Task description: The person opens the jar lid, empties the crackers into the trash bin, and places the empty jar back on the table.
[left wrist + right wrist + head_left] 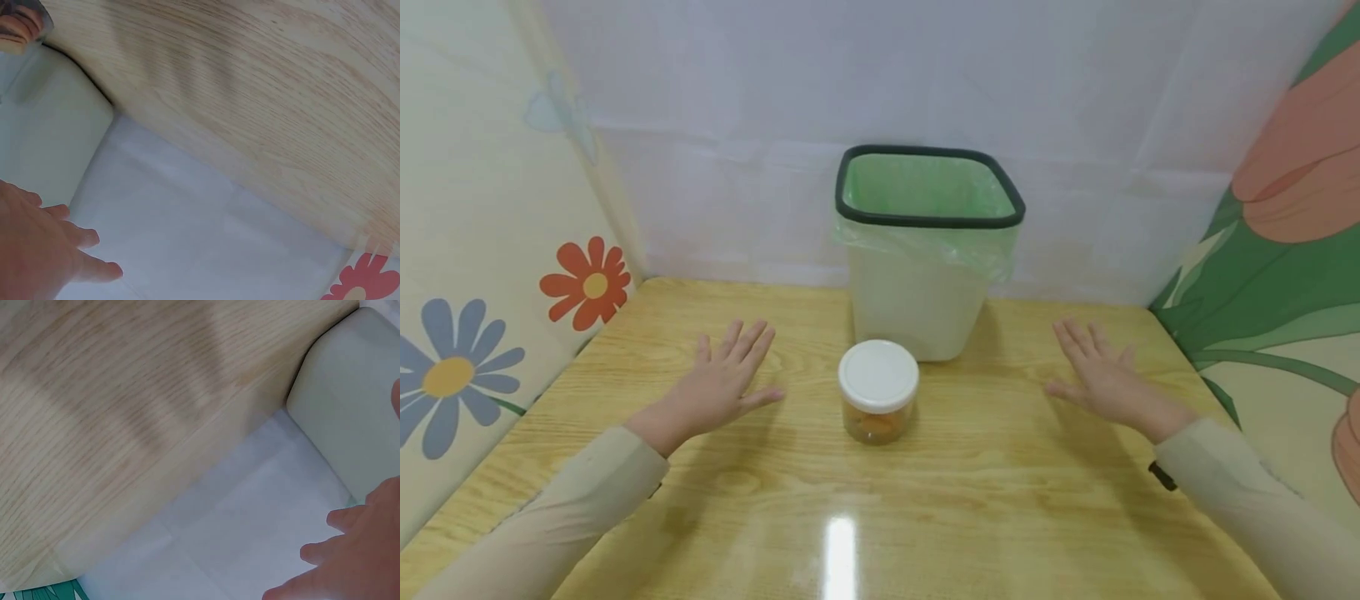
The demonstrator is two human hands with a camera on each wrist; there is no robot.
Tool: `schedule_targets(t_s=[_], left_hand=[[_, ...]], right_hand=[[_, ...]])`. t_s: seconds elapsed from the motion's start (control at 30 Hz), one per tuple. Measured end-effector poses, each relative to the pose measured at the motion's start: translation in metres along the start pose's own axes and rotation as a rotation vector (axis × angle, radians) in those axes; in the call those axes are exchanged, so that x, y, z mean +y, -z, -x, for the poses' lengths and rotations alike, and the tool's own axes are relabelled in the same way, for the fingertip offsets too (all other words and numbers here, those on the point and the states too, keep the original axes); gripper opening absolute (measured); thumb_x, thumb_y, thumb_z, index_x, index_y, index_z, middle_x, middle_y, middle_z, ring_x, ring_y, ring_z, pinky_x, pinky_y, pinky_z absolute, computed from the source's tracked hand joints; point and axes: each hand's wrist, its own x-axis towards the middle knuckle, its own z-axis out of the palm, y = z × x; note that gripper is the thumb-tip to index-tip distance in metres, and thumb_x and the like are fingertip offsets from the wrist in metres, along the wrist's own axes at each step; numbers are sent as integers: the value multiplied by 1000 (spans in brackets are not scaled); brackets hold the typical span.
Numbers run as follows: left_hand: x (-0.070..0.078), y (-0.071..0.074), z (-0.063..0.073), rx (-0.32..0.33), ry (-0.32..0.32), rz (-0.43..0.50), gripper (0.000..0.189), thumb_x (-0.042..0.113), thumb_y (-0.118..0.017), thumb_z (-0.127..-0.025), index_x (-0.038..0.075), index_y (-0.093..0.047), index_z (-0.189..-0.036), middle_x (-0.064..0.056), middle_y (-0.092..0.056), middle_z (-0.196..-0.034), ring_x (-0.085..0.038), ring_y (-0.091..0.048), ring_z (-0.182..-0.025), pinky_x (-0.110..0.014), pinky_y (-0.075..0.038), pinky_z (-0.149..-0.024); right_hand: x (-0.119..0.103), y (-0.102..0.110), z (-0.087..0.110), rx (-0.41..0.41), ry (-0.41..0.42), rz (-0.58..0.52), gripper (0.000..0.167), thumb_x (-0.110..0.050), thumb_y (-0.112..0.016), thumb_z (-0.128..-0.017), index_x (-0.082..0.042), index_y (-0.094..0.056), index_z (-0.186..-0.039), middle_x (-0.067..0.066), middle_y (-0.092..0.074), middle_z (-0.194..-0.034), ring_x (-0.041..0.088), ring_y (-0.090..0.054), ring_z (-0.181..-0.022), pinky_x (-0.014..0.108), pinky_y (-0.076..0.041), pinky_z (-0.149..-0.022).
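Head view: a wood-grain table point(985, 508) forms the work surface, with a bright reflection near its front. A white cloth point(737, 92) hangs behind it. A printed panel with daisy-like flowers point(451, 379) borders the left side; a panel with large pink blooms point(1300, 158) and green leaves borders the right. A pale bin point(917, 300), dark-rimmed and fitted with a green liner point(925, 179), stands upright at the rear. The jar point(878, 383), white-lidded with orange-brown contents, stands upright just in front of the bin, between the hands; contact with the bin cannot be determined.

Left hand point(721, 390): palm down above the table, fingers extended and spread wide, thumb pointing toward the jar. Right hand point(1101, 379): same pose, mirrored, fingers straight and spread. Both hands hold nothing. Both forearms reach forward in light sleeves point(1240, 475).
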Motion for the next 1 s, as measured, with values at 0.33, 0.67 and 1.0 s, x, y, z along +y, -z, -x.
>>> schedule_targets(t_s=[0.33,0.67,1.0], left_hand=[[6,-16,-8,-9,-8,147,93,51,-54,-95,-3,-6,-153,-24,-5,-159,-47,3,-143,-75,4,-103],[16,-34,-13,30,16,365,98,42,-63,-93,-6,-3,-152,-29,-5,-157,-46,2,-143,-71,3,-107],[30,-45,-14,36,14,461,97,30,-69,-91,-8,-4,-151,-32,-6,-155,-49,0,-142,-68,4,-109]], right_hand=[[-12,-5,2,34,24,-42,96,-43,-60,-95,-3,3,-155,26,4,-158,51,12,-140,82,12,-92],[-25,-13,1,43,54,-81,96,-42,-61,-95,-4,3,-155,23,4,-159,48,11,-142,82,9,-93],[-36,-18,-4,68,72,-90,96,-40,-63,-94,-4,1,-155,22,2,-160,47,9,-142,82,7,-94]])
